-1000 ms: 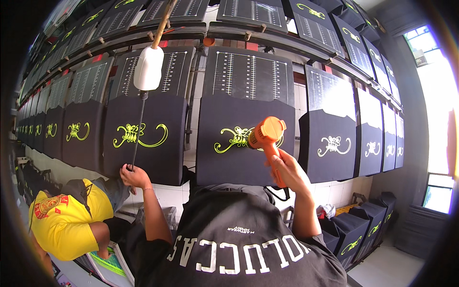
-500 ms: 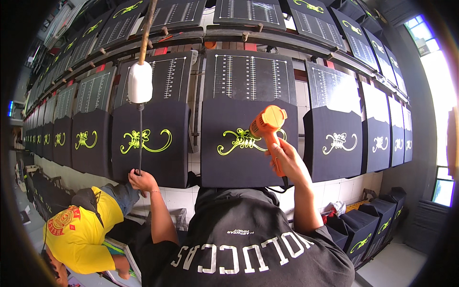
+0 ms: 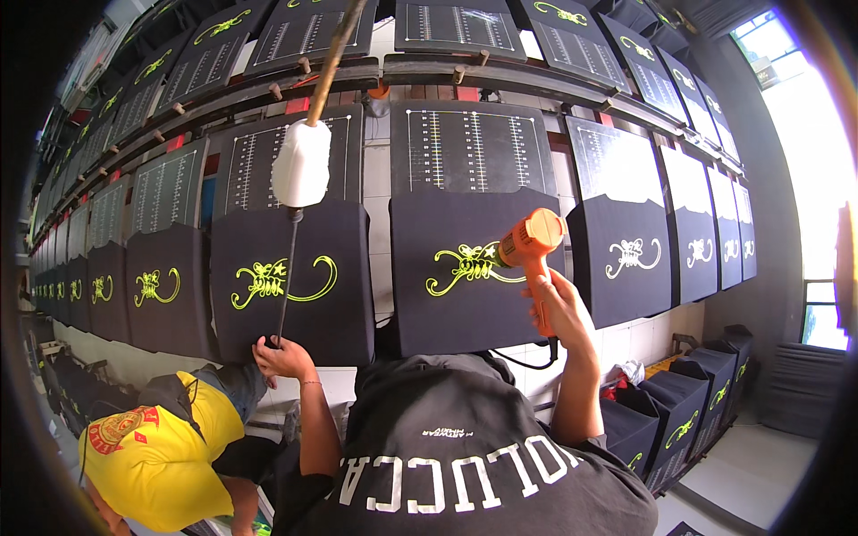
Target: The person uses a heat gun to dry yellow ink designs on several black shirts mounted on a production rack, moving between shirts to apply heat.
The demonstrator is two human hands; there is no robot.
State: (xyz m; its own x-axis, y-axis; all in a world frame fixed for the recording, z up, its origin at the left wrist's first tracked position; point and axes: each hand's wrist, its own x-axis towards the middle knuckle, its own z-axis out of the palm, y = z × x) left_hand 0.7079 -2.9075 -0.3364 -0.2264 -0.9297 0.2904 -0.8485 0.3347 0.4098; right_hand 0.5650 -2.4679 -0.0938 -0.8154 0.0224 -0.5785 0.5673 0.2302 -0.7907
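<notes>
My right hand (image 3: 565, 313) is wrapped round the handle of an orange heat gun (image 3: 536, 237). Its nozzle points left, just above the right part of a neon-yellow scroll-like print (image 3: 463, 270) on a black fabric piece (image 3: 465, 323). That fabric covers the near half of a dark board (image 3: 478, 147) with white ruler marks. My left hand (image 3: 284, 359) is closed on the lower part of a black cord (image 3: 290, 277) at the near edge of the board to the left. The cord runs up to a white wrapped bundle (image 3: 302, 170) on a wooden stick (image 3: 332, 67).
Similar boards with printed black fabric, such as one to the left (image 3: 349, 313) and one to the right (image 3: 626, 295), stand in rows. A person in a yellow shirt (image 3: 161, 456) bends at lower left. More fabric-covered boards (image 3: 679, 406) stand lower right. A dark rail (image 3: 527, 76) crosses behind.
The heat gun and my right hand have shifted slightly right and down. My left hand, still on the cord, has moved a little right. The hanging bundle now tilts; the whole view has turned slightly.
</notes>
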